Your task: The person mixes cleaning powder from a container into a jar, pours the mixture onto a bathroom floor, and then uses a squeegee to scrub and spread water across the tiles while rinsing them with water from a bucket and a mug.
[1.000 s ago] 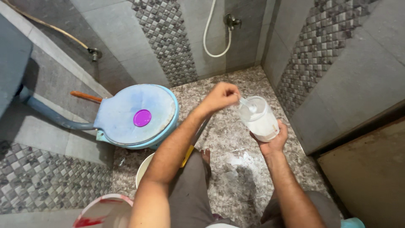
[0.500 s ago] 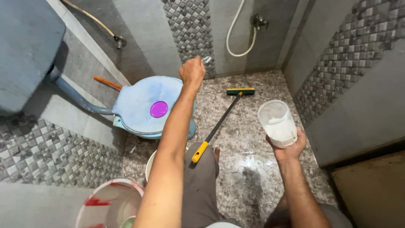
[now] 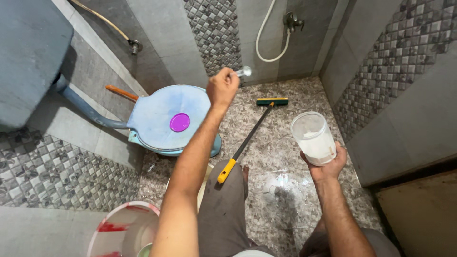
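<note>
While my left hand (image 3: 223,88) is fisted around a small clear plastic spoon (image 3: 243,72), its bowl sticks out past my knuckles, raised over the far edge of the pale blue closed toilet lid (image 3: 162,112). Whether any powder sits in the bowl, can't tell, too small. My right hand (image 3: 326,164) cups a clear plastic jar of white powder (image 3: 314,139) from below, fingers wrapped round its base; jar upright, open mouth up, held well apart from the spoon, out over the speckled grey stone floor (image 3: 281,143).

A round purple cap (image 3: 180,122) sits on the lid, near my left forearm. A long-handled floor brush with black shaft, yellow grip and green-yellow head (image 3: 250,138) lies on the floor between my two arms, grip end near my knee. Wet pale patch on the floor just below the jar. A white bucket with red marks (image 3: 124,228) stands at lower left. A white hose loop (image 3: 271,38) hangs from a wall tap on the grey tiled wall.

To do this scattering well, my judgement: keep the jar level so nothing tips out, flick the spoon from the wrist low over the floor, and spread thin rather than dumping in one spot.
</note>
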